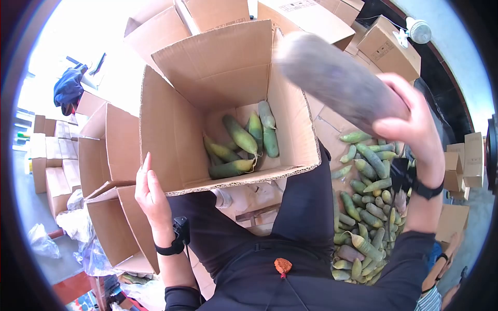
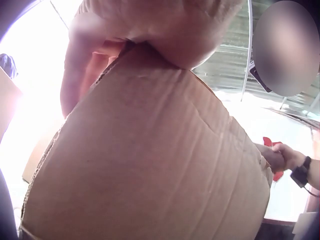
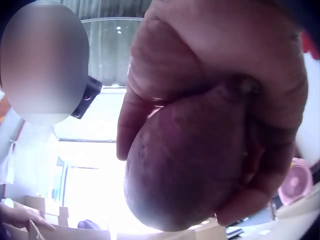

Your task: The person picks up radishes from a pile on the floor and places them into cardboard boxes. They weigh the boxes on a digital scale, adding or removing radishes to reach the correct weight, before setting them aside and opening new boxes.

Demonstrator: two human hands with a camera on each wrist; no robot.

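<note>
A long, purplish radish (image 1: 342, 78), blurred in the head view, is gripped at one end by my right hand (image 1: 410, 111). Its other end reaches over the right wall of an open cardboard box (image 1: 215, 65). In the right wrist view, fingers and thumb wrap round the thick purple radish (image 3: 185, 165). My left hand (image 1: 154, 194) rests along the box's near left corner, two fingers straight in the head view. The cardboard wall (image 2: 140, 150) fills most of the left wrist view below that hand. Several green radishes (image 1: 241, 136) lie on the box's floor.
A big heap of green radishes (image 1: 368, 207) lies on the floor at my right. Open cardboard boxes (image 1: 122, 217) stand at my left, with more boxes (image 1: 389, 46) behind. Clear plastic bags (image 1: 78, 223) lie far left. A white fan (image 1: 418, 31) stands at the back right.
</note>
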